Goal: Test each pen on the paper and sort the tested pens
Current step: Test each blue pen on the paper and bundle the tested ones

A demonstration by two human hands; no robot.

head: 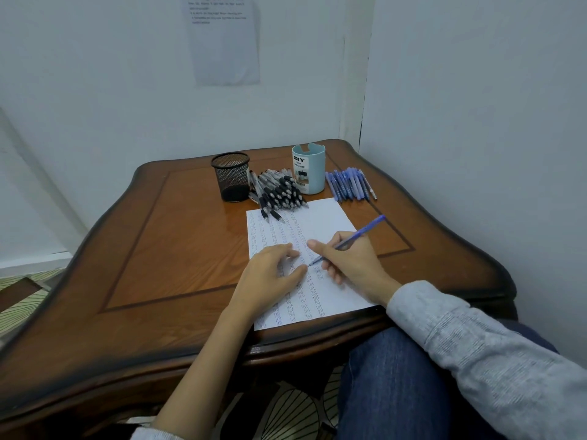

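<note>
One pen (365, 231): blue, gripped in the right hand (352, 262), tip touching the paper (317, 217).
Left hand (270, 274): fingers relaxed, resting on the paper.
Paper: lies on the bench (178, 249).

Marks on the paper (324, 217) are too small to read, and the left hand (270, 274) covers some. Beyond the paper, the wall notice (224, 49) is cut off above.

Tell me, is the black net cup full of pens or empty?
Empty: the black cup has no pens above its rim; the black pens lie piled beside it.
</note>
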